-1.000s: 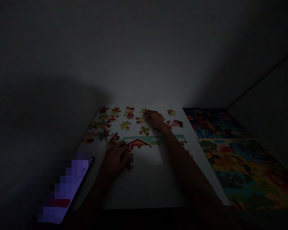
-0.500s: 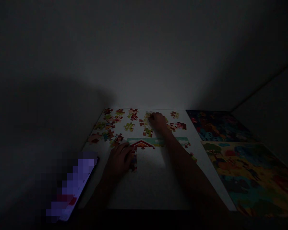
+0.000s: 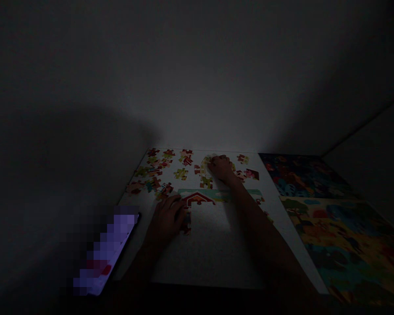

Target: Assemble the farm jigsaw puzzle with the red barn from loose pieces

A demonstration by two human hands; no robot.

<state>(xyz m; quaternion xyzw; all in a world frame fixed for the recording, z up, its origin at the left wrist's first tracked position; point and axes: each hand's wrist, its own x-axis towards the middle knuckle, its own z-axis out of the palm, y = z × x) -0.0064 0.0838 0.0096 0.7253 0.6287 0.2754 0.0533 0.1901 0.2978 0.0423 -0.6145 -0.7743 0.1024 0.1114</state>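
The scene is very dark. My right hand [image 3: 221, 167] reaches to the far side of a white table [image 3: 210, 249], its fingers curled over a pale yellow puzzle piece [image 3: 206, 161] among several loose pieces [image 3: 157, 173]. My left hand [image 3: 167, 220] lies flat with fingers apart on the left end of a partly joined strip of puzzle [image 3: 216, 196] that shows a red roof [image 3: 197, 199].
A lit phone screen [image 3: 107, 251] lies at the table's left front corner. Two finished colourful puzzles, a dark one [image 3: 302, 175] and a yellow-green one [image 3: 344, 245], lie to the right. A bare wall stands behind the table.
My right hand has drawn slightly toward me over the far pieces and curled its fingers more. My left hand has stayed by the red roof; the view has shifted a little.
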